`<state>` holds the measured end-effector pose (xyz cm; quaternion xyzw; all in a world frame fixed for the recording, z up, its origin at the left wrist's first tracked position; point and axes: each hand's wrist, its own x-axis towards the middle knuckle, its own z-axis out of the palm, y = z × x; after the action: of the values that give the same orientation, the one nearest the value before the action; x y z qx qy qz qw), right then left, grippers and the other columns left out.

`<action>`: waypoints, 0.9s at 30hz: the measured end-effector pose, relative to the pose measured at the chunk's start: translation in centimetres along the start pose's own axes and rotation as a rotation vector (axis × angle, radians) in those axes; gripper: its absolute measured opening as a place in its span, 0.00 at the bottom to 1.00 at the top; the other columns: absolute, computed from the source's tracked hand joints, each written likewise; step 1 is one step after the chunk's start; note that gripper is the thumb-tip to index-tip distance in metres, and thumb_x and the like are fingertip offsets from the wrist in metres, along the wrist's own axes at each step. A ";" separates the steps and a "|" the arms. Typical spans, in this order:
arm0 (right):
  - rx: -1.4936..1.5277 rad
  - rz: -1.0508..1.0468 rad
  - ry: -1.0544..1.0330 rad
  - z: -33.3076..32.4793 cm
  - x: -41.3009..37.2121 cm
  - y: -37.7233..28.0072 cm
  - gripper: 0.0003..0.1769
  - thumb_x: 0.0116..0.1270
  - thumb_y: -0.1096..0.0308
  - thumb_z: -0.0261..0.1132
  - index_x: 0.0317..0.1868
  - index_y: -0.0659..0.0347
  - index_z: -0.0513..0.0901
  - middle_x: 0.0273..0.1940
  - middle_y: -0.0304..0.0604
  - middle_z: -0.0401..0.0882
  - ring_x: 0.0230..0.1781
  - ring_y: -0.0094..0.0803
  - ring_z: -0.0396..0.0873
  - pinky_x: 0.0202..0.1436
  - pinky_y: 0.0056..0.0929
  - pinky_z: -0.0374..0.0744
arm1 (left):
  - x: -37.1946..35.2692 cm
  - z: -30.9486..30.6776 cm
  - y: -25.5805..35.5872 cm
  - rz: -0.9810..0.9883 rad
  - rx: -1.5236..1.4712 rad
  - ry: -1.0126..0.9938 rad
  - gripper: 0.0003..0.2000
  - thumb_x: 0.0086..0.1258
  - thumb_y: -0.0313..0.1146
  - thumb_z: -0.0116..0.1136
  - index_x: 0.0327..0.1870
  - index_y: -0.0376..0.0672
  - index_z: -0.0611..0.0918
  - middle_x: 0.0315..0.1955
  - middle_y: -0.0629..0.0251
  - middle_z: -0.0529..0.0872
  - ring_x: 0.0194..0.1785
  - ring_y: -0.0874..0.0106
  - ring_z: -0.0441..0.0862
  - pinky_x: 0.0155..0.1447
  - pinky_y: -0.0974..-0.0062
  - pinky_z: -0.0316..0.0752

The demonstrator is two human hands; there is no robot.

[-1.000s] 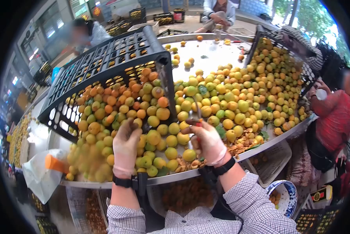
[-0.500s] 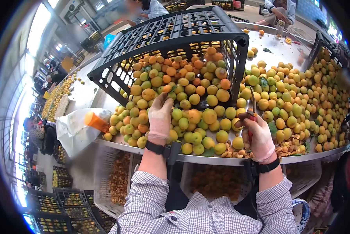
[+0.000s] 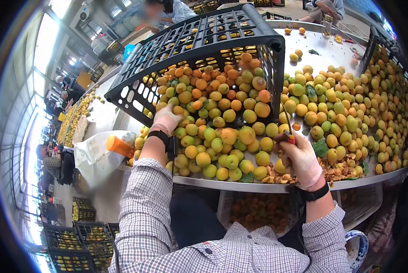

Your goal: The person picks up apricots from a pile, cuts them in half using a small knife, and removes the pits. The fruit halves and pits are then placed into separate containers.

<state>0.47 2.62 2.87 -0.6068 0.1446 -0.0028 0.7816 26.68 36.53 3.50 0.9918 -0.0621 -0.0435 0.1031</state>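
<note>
Right hand (image 3: 300, 158): curled tight round red-handled, thin-bladed metal knife (image 3: 290, 137)
Left hand (image 3: 166, 121): at round yellow-orange fruit (image 3: 191, 129), grip unclear
Shirt mark (image 3: 206, 243): red, illegible

Bright glare whitens the left; dark fisheye edges curve.
</note>
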 end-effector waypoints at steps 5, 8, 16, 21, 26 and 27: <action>0.014 -0.006 -0.049 0.1 -0.1 0.0 0.14 0.71 0.69 0.58 0.52 0.68 0.80 0.35 0.42 0.85 0.19 0.18 0.72 0.21 0.17 0.68 | -0.2 0.2 1.4 0.003 0.067 0.055 0.34 0.60 0.47 0.67 0.68 0.41 0.75 0.56 0.49 0.84 0.61 0.54 0.81 0.65 0.64 0.74; 0.002 -0.014 -0.082 0.5 -0.5 -0.1 0.15 0.72 0.68 0.58 0.55 0.66 0.80 0.35 0.39 0.83 0.22 0.17 0.73 0.23 0.17 0.69 | -3.8 -0.1 4.3 0.158 -0.733 0.188 0.29 0.62 0.47 0.68 0.60 0.35 0.80 0.47 0.54 0.88 0.50 0.62 0.86 0.57 0.69 0.78; -0.454 -0.330 -0.026 2.3 -0.9 2.4 0.19 0.66 0.65 0.65 0.54 0.66 0.77 0.39 0.56 0.83 0.42 0.48 0.84 0.48 0.36 0.80 | -15.0 5.8 14.4 0.440 -1.137 0.116 0.20 0.69 0.24 0.64 0.61 0.37 0.75 0.58 0.55 0.80 0.55 0.64 0.83 0.53 0.70 0.83; -0.463 -0.296 -0.050 2.6 -2.0 1.9 0.16 0.69 0.64 0.64 0.52 0.64 0.78 0.35 0.56 0.82 0.38 0.49 0.84 0.43 0.37 0.80 | -14.5 10.4 14.2 0.423 -1.848 -0.354 0.20 0.64 0.17 0.65 0.57 0.36 0.74 0.60 0.53 0.78 0.56 0.63 0.83 0.54 0.69 0.83; -0.449 -0.334 -0.010 2.8 -1.4 2.5 0.14 0.70 0.63 0.64 0.50 0.64 0.78 0.32 0.54 0.82 0.35 0.46 0.84 0.41 0.35 0.80 | -13.0 9.2 14.8 1.044 -0.609 0.423 0.25 0.54 0.17 0.68 0.56 0.37 0.76 0.54 0.48 0.81 0.51 0.53 0.84 0.53 0.69 0.81; -0.428 -0.310 0.000 2.8 -1.4 2.6 0.14 0.70 0.63 0.64 0.50 0.64 0.78 0.32 0.52 0.82 0.35 0.44 0.84 0.41 0.35 0.80 | -12.9 9.1 14.8 1.113 -0.531 0.465 0.25 0.57 0.19 0.68 0.57 0.36 0.75 0.54 0.50 0.81 0.52 0.57 0.84 0.54 0.70 0.81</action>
<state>-0.62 6.20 1.37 -0.7732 0.0471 -0.0920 0.6256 11.37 22.09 -1.34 0.7361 -0.5289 0.2178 0.3621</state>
